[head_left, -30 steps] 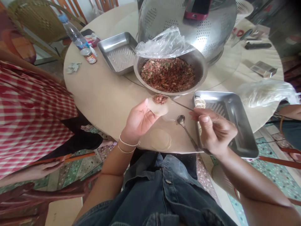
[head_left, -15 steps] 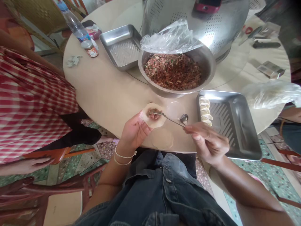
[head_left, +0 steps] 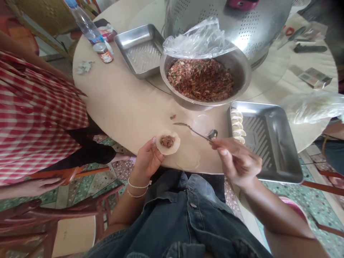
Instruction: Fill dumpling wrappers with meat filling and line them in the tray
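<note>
My left hand [head_left: 149,157] holds a round dumpling wrapper [head_left: 174,146] by its left edge. A lump of meat filling [head_left: 167,141] sits on the flat, unfolded wrapper. In my right hand [head_left: 238,161] is a thin metal spoon [head_left: 195,132], its tip seen edge-on, apart from the wrapper. A small spoon bowl [head_left: 213,134] shows beside my right fingers; I cannot tell whether it is held. Beyond lies a small clear dish [head_left: 202,123]. Loose wrappers [head_left: 187,157] rest on the table below. The large metal bowl [head_left: 163,80] holds meat filling [head_left: 201,80].
At right, a metal tray [head_left: 285,143] has a row of folded dumplings [head_left: 238,125]. Another tray [head_left: 142,53] stands behind left, near a jar [head_left: 103,52] and bottle [head_left: 86,25]. Plastic film [head_left: 199,41] covers the bowl's back rim. A person in a checked shirt [head_left: 40,118] is at left.
The spoon's tip has come away from the filling. My left hand has drawn the wrapper down and left. A filling crumb now shows clearly on the table.
</note>
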Tool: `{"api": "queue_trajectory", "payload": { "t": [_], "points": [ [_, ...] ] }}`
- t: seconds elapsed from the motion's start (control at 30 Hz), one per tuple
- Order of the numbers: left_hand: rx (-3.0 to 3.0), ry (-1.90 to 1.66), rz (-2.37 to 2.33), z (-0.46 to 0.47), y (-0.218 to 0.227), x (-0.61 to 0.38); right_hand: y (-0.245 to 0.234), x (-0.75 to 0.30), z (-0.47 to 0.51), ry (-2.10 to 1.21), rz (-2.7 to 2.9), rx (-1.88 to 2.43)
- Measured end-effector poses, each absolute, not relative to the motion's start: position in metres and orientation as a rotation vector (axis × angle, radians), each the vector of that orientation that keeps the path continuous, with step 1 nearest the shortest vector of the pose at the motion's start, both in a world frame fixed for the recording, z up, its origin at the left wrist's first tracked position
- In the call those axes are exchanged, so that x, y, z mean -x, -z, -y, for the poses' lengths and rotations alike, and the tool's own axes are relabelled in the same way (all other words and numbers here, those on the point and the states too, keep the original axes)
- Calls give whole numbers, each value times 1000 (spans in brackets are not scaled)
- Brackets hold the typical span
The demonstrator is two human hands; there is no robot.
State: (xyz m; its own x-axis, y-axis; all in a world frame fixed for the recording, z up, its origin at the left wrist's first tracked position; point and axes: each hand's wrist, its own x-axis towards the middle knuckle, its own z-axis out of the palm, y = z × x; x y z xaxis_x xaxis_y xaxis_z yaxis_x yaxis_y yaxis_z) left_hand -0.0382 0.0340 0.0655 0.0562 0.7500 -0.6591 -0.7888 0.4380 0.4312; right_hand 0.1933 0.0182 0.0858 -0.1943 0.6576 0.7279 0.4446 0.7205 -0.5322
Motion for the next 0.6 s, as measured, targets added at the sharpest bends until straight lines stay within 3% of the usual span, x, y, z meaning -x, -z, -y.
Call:
{"api": "queue_trajectory", "payload": {
  "t": [0.2,0.6],
  "points": [
    [38,-1310,-962,-40,-64,45,-82,-163,-30,-81,1860,1108],
    [33,-1351,-1000,-45,-58,62,-65,-148,-10,-128,1734,1203]
  ]
}}
